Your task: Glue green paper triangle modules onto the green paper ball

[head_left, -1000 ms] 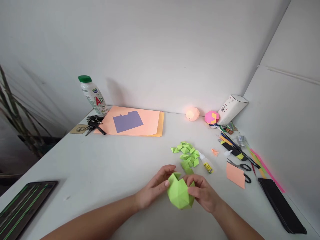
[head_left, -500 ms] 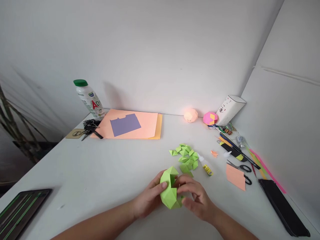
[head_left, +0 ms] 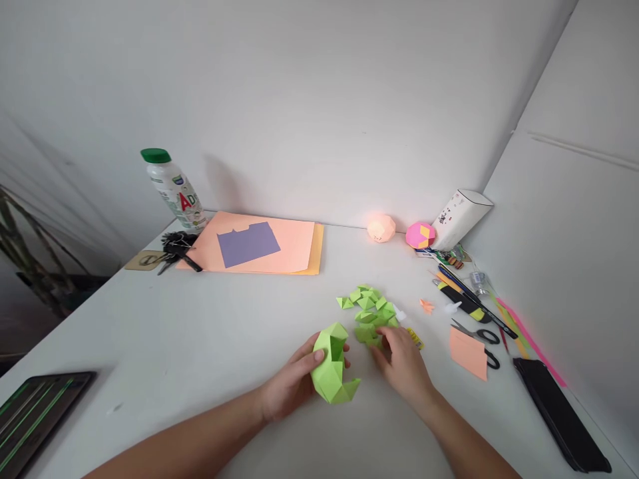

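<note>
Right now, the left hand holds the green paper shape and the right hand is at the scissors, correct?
Not quite: the head view shows the right hand at the loose green pieces; the left hand does hold the green paper shape.

This seems a home craft desk [head_left: 224, 332]: keys [head_left: 177, 246] (a bunch) and plant [head_left: 42, 289] left of the paper stack [head_left: 297, 243], scissors [head_left: 488, 336] right.
</note>
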`<state>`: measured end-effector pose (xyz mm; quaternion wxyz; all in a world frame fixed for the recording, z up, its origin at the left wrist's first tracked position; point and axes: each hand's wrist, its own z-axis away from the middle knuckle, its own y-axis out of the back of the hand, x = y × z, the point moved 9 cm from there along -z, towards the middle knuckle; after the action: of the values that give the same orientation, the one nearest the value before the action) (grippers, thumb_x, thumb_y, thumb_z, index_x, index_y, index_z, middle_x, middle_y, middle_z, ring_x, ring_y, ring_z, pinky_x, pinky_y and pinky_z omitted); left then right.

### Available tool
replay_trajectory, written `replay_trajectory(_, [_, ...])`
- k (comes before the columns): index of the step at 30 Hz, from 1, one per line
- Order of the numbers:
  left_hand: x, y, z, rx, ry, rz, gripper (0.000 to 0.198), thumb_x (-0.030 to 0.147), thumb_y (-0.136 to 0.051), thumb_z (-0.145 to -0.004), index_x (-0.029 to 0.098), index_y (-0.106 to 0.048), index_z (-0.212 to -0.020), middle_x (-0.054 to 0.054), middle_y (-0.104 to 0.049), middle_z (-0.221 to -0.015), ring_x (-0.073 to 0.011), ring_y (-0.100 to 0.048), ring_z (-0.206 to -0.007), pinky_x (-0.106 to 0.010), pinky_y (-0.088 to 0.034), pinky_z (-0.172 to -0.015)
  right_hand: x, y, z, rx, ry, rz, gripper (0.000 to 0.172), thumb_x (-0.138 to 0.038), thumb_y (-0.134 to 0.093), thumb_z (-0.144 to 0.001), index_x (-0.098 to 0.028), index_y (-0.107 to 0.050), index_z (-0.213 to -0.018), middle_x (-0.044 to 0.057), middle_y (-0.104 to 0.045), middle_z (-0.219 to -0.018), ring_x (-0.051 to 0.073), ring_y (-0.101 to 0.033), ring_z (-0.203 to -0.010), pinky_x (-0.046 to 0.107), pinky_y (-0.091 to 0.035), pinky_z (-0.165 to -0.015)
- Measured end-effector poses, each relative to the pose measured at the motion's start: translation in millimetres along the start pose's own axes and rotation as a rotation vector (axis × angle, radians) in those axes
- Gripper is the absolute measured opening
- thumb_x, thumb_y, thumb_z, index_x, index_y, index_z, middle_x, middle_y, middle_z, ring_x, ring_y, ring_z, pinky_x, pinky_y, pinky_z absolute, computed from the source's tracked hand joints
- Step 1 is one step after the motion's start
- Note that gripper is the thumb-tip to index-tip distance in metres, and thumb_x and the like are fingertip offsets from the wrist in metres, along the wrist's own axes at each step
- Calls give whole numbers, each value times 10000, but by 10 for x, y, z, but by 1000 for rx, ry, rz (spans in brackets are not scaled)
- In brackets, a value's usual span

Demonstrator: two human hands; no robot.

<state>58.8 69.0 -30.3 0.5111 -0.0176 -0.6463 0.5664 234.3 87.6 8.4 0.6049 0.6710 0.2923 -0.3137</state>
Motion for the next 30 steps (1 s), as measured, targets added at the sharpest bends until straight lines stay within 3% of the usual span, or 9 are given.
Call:
replay_trajectory(6, [6, -71, -1, -72, -9, -20, 398, 419, -593, -814, 195, -550, -1140, -122, -574, -1131, -252, -562, -985, -374, -444, -798, 90, -150, 40, -149, -148, -270, 213, -406, -636, -757, -202, -659, -813, 42, -642, -730, 192, -582, -663, 347, -491, -631])
replay_trajectory(11, [46, -160, -1, -137, -14, -11, 467, 448, -606, -785, 150, -549, -1140, -141, -606, -1046, -271, -581, -946, -376, -459, -763, 104, -325, 126, -239, -230, -461, 276, -450, -694, -707, -195, -692, -815, 30, -676, -726, 180, -622, -671, 331, -521, -648])
replay_trajectory(18, [68, -216, 2, -160, -18, -6, 489, 453, -569, -810, 110, -550, -1158, -163, -634, -1001, -282, -584, -976, -387, -451, -807, 98, -430, 168, -243, -268, -540, 221, -413, -716, -703, -205, -704, -779, 32, -673, -779, 189, -625, -737, 327, -534, -670])
replay_trajectory(23, [64, -223, 6, -153, -13, -11, 492, 450, -586, -802, 123, -544, -1167, -163, -633, -1035, -296, -588, -1000, -402, -450, -827, 177, -450, 184, -259, -315, -561, 356, -419, -742, -683, -207, -670, -960, 34, -659, -806, 193, -635, -741, 321, -545, -612])
replay_trajectory(27, [64, -207, 8, -142, -32, -32, 448, 436, -594, -804, 135, -556, -1132, -149, -635, -1013, -286, -594, -975, -400, -465, -801, 170, -443, 182, -278, -309, -540, 269, -414, -739, -691, -176, -682, -804, 22, -656, -686, 159, -604, -607, 297, -499, -560])
replay_trajectory(30, [40, -144, 6, -111, -40, -55, 418, 420, -589, -813, 158, -555, -1138, -141, -603, -1094, -262, -598, -940, -389, -469, -786, 123, -361, 156, -230, -276, -521, 240, -403, -746, -681, -185, -679, -757, 19, -660, -711, 164, -606, -663, 306, -500, -629])
